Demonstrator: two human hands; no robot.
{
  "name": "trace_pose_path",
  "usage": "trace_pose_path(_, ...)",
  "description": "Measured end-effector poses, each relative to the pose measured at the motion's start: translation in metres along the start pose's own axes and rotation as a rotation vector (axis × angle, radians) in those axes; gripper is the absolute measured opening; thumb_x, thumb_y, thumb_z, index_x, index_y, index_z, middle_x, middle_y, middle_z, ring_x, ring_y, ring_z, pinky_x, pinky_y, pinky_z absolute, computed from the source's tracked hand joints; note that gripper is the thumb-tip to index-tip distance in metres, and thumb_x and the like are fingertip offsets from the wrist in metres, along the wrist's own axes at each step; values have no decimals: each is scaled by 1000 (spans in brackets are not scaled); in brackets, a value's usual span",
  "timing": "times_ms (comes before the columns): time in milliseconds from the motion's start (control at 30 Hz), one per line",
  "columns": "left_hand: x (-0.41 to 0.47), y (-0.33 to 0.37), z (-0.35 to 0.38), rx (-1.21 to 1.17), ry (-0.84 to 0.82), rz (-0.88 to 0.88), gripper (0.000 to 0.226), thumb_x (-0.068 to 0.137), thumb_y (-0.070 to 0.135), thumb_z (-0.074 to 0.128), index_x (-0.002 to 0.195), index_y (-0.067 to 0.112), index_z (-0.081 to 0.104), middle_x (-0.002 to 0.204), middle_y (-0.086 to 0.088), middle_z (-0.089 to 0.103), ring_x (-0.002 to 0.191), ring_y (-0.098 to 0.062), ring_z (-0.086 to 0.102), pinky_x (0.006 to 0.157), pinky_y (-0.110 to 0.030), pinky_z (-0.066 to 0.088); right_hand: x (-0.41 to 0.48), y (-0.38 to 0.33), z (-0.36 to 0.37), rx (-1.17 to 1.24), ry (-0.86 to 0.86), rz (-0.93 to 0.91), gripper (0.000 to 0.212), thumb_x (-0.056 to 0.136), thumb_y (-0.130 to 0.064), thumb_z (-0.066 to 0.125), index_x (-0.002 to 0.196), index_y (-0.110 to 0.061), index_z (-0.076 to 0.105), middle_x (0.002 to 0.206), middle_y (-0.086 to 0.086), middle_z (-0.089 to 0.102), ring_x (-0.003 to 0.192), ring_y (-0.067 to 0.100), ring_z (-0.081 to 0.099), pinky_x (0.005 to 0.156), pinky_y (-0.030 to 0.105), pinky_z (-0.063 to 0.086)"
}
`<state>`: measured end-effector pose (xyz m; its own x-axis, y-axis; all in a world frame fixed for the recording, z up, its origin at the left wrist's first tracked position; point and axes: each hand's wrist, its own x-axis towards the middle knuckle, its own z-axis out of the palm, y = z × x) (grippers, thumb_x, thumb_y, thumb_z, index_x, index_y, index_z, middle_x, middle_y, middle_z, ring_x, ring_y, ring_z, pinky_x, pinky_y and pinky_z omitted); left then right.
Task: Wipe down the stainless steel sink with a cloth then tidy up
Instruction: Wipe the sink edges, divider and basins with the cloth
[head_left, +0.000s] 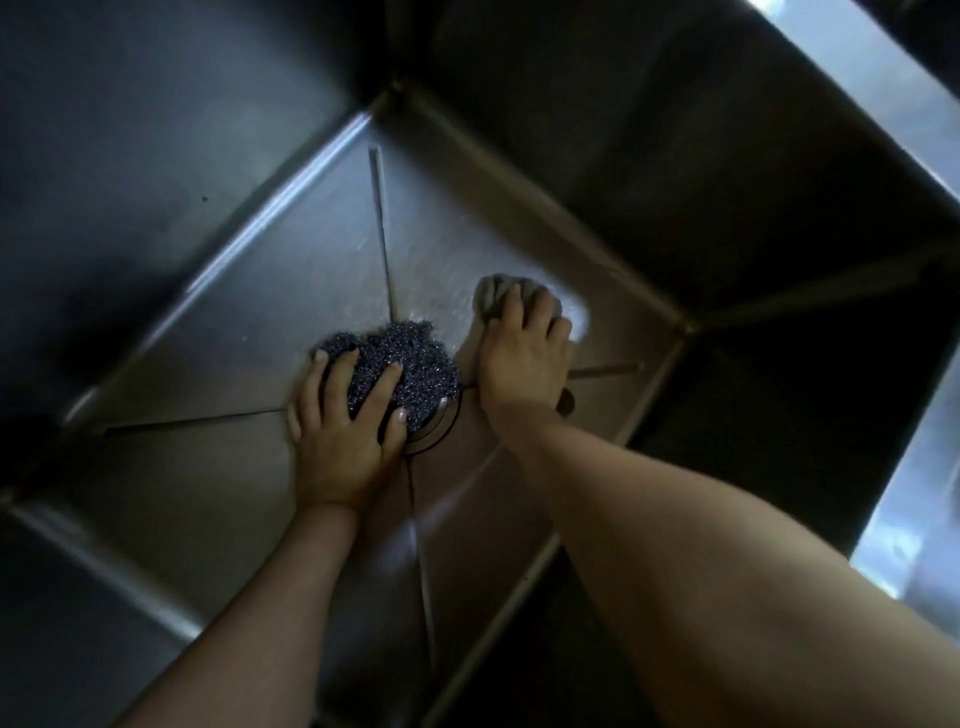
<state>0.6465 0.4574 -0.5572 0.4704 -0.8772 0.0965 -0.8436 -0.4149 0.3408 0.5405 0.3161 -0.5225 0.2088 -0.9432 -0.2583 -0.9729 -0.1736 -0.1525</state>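
Observation:
I look straight down into a deep stainless steel sink (249, 291). My left hand (343, 421) presses on a dark, glittery mesh scrubber (410, 358) that lies over the round drain (441, 426) in the middle of the sink floor. My right hand (524, 353) sits just right of it, fingers curled over a small grey cloth (493, 293) held against the sink floor. Most of the drain is hidden under the scrubber and my left hand.
Pressed grooves (382, 223) run from the drain toward the sink's corners. Tall steel walls (675, 130) close in on all sides. A bright strip of the sink's rim (883, 98) shows at the upper right and lower right.

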Motion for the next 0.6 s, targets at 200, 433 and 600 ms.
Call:
trace_pose_path(200,-1,-2,1,38,-7,11,40,86,42,39,124,34,45,133,-14,48,130,-32,29,96,-52,33,45,24,-16,-30,68,151,43,98,-31,33,139,-18,34,144,16,31,123,35,33,97,42,29)
trace_pose_path(433,-1,-1,0,14,-1,7,41,83,40,40,123,32,46,133,-15,48,130,-32,28,97,-53,32,-4,34,-7,25,74,379,44,98,-29,32,140,-14,30,142,19,27,126,37,29,101,43,21)
trace_pose_path(600,-1,0,-1,5,7,8,41,83,39,40,123,32,46,133,-15,47,131,-32,28,97,-52,32,-6,27,-6,-71,-17,110,46,99,-24,30,145,-16,25,150,17,19,125,36,29,98,41,23)
